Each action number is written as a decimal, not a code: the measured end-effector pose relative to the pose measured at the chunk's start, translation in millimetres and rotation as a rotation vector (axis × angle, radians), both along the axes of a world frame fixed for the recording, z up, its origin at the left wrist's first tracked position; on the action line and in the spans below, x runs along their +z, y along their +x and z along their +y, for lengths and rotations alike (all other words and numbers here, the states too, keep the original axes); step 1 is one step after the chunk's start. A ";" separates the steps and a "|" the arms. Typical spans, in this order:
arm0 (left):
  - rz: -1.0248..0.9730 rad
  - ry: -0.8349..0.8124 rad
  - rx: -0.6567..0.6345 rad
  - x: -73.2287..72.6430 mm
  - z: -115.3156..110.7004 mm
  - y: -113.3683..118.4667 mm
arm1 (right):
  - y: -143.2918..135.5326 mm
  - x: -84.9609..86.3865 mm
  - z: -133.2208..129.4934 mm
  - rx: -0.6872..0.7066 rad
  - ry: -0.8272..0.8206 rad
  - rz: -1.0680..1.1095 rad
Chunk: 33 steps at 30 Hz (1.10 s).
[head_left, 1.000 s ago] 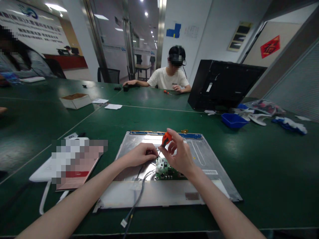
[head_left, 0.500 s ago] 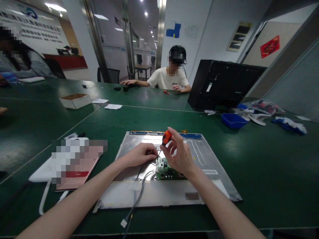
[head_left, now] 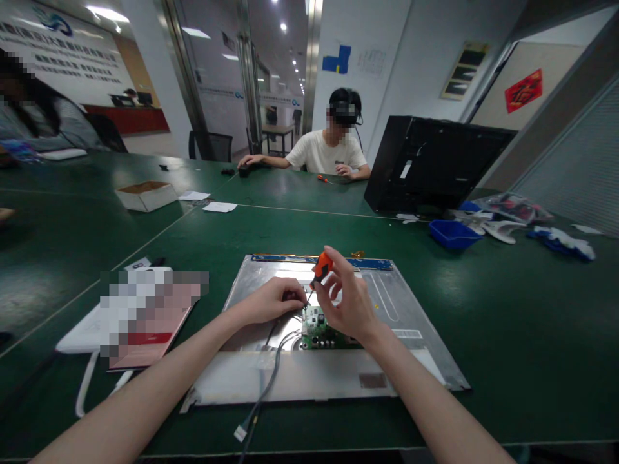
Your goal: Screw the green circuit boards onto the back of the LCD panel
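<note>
A screwdriver (head_left: 322,267) with an orange and black handle is held by my right hand (head_left: 351,306), its thin shaft slanting down to the left. Its tip meets the upper left corner of a green circuit board (head_left: 319,328). Close to that tip, the fingers of my left hand (head_left: 275,300) are pinched together; what they grip, if anything, is hidden. The board lies on a silver metal panel (head_left: 411,309) with a blue strip along its far edge. Grey cables (head_left: 275,370) run from beside the board over the panel's near edge, ending in a white connector (head_left: 240,433).
Left of the panel lie a white device (head_left: 87,328) and a pink booklet (head_left: 159,328). Farther off are a cardboard box (head_left: 146,198), a black monitor (head_left: 435,167), a blue tray (head_left: 454,234) and gloves (head_left: 563,242). A co-worker (head_left: 329,151) sits across the green table (head_left: 522,335).
The screwdriver's handle has tilted or turned very slightly in my right hand. My left hand stays where it was, and the panel and board have not moved.
</note>
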<state>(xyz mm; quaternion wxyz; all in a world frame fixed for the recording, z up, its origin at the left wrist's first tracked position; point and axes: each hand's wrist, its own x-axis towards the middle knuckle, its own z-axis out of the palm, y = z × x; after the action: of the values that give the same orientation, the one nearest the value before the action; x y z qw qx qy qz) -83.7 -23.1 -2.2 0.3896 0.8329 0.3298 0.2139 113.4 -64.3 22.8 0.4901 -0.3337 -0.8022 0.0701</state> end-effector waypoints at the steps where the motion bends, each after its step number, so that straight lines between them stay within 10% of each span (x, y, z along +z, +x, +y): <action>1: -0.004 -0.002 -0.001 0.6 -0.3 0.1 | 0.1 0.0 0.0 0.005 0.003 0.000; 33: -0.004 -0.014 0.007 1.6 -0.7 1.3 | 1.9 -1.2 -0.2 -0.028 -0.032 -0.005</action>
<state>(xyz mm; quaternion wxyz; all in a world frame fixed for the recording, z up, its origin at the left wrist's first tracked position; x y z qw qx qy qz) -82.5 -23.8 -0.6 0.3952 0.8286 0.3333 0.2146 115.3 -64.4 21.6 0.4835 -0.3529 -0.7975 0.0751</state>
